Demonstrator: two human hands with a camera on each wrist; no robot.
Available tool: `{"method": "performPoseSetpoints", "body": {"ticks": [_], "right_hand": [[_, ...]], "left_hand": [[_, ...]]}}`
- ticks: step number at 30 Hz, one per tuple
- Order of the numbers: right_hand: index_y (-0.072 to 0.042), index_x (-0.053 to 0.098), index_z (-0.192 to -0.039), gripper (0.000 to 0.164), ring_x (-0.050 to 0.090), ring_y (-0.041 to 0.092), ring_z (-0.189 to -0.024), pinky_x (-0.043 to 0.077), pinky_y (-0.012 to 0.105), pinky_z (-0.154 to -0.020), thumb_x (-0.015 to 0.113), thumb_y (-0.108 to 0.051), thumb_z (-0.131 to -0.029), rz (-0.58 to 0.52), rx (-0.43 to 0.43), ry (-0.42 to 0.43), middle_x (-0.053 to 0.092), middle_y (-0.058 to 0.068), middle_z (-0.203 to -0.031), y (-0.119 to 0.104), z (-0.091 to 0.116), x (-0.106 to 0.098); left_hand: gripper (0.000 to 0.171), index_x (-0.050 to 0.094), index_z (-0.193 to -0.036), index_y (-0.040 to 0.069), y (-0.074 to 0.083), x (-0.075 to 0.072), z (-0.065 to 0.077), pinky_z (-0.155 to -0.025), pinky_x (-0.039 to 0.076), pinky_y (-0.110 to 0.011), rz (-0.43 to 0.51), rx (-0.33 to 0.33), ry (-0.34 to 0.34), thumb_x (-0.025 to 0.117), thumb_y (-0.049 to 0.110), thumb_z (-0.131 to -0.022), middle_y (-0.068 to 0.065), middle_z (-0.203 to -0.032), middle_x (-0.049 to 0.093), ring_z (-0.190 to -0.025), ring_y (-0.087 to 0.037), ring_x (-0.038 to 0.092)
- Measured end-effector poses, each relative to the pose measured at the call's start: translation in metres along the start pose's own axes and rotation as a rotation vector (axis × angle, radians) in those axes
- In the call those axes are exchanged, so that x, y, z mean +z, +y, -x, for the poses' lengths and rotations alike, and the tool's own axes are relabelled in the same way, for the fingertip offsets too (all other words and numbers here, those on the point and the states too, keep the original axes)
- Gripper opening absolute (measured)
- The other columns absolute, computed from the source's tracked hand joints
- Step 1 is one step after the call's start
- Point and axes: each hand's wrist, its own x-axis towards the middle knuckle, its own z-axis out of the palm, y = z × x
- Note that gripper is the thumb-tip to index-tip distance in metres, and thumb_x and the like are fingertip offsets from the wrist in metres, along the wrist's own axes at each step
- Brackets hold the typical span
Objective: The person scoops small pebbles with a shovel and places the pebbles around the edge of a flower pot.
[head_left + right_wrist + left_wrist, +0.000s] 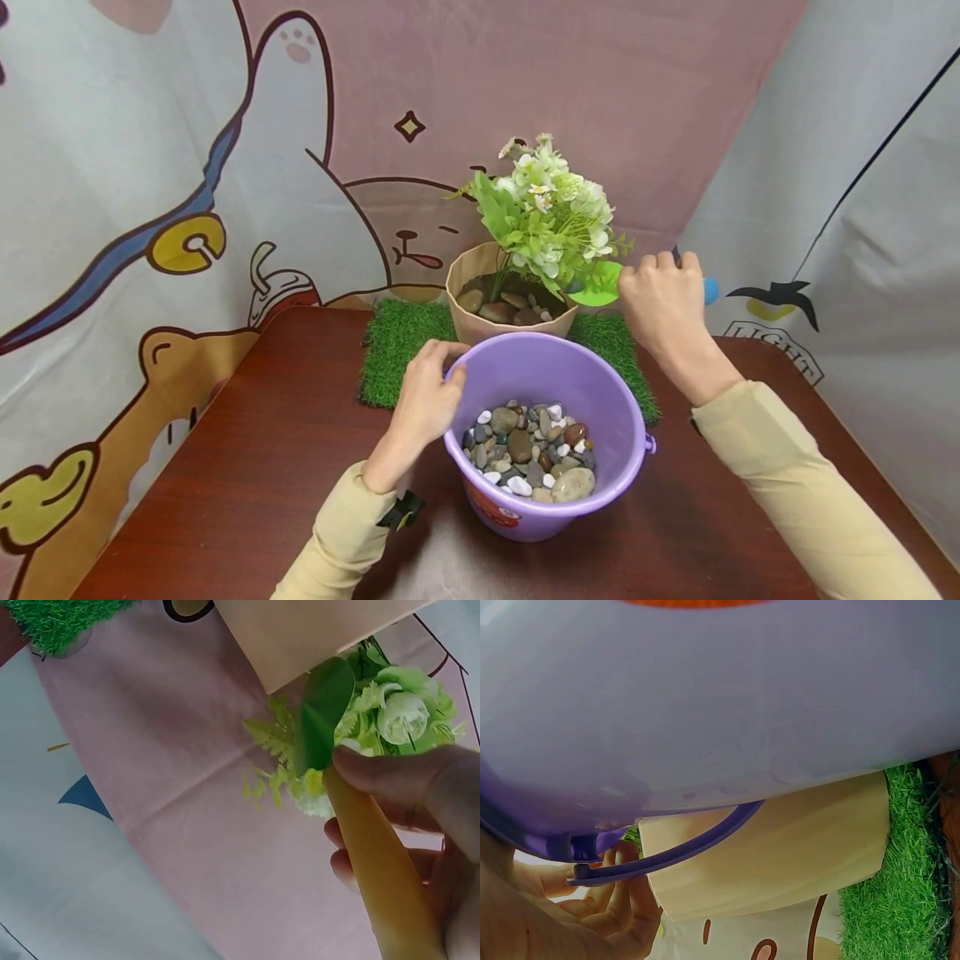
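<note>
A purple bucket (555, 367) with mixed pebbles (519, 446) in it stands at the table's middle. My left hand (426, 396) holds the bucket's left rim; the left wrist view shows its fingers near the purple bail handle (675, 859). In my right hand (663, 304) is a toy shovel (382, 862) with a yellow handle and a green blade, gripped by the handle. That blade is tilted over the right rim of a beige flowerpot (465, 287). White-green flowers (555, 200) rise from the pot, with dark soil and several stones around their stems.
A patch of artificial grass (401, 337) lies under the pot on the brown wooden table (285, 433). Cloth with cartoon prints (525, 75) hangs behind the table and along both sides.
</note>
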Motion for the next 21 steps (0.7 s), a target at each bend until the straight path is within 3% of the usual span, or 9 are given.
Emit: {"method": "performPoseSetpoints", "body": {"ticks": [7, 16, 21], "right_hand": [[0.003, 0.064, -0.076, 0.011, 0.054, 0.037, -0.076, 0.04, 0.048, -0.072, 0.054, 0.009, -0.077, 0.02, 0.029, 0.023, 0.057, 0.023, -0.072, -0.004, 0.0, 0.006], [0.003, 0.065, -0.088, 0.014, 0.054, 0.038, -0.083, 0.039, 0.051, -0.078, 0.057, 0.005, -0.078, 0.005, 0.071, -0.066, 0.058, 0.024, -0.079, -0.004, 0.001, 0.003], [0.003, 0.06, -0.079, 0.011, 0.054, 0.039, -0.079, 0.039, 0.051, -0.075, 0.05, 0.002, -0.082, -0.049, 0.081, -0.04, 0.057, 0.023, -0.075, -0.005, 0.009, 0.005]], "left_hand": [[0.027, 0.065, -0.112, 0.004, 0.0, 0.001, 0.001, -0.082, 0.048, -0.039, -0.001, 0.006, 0.004, 0.055, 0.01, -0.088, -0.011, -0.104, 0.063, -0.092, -0.024, 0.059], [0.028, 0.065, -0.113, 0.003, 0.0, 0.0, -0.001, -0.082, 0.048, -0.039, 0.006, 0.0, 0.001, 0.055, 0.011, -0.088, -0.011, -0.105, 0.063, -0.093, -0.025, 0.059], [0.028, 0.065, -0.112, 0.003, -0.001, -0.001, -0.001, -0.082, 0.048, -0.039, 0.007, 0.003, 0.001, 0.055, 0.011, -0.088, -0.011, -0.104, 0.063, -0.093, -0.025, 0.06]]}}
